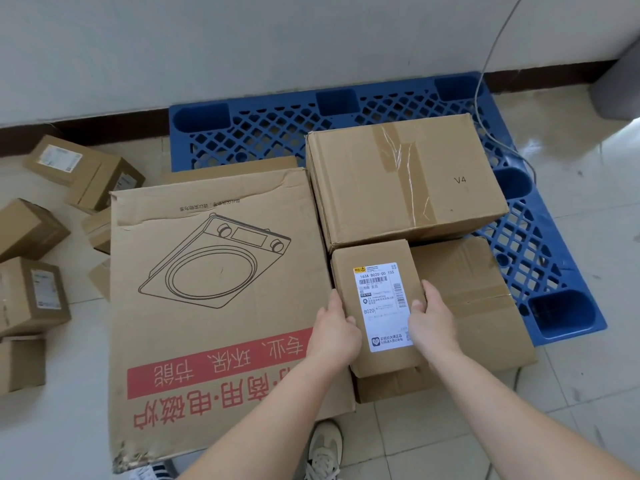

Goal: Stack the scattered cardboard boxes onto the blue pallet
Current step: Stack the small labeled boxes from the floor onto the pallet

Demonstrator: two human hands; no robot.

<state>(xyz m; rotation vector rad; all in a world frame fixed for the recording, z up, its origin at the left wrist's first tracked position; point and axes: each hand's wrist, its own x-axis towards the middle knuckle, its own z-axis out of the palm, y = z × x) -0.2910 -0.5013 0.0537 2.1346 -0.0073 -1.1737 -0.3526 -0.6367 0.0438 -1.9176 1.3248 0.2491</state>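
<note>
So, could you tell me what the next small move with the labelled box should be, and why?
Probably release it and reach for a scattered box. The left hand and right hand grip the labelled box, which appears to sit on the lower box on the blue pallet, while small boxes wait on the floor.

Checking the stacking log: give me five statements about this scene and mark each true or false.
1. Both hands hold the small labelled box. True: the left hand and right hand grip its sides.
2. The pallet is red. False: it is blue.
3. The taped box is marked V4. True.
4. All boxes are already on the pallet. False: several loose boxes lie on the floor to the left.
5. The big box shows a bicycle drawing. False: it shows a round cooker with knobs.
</note>
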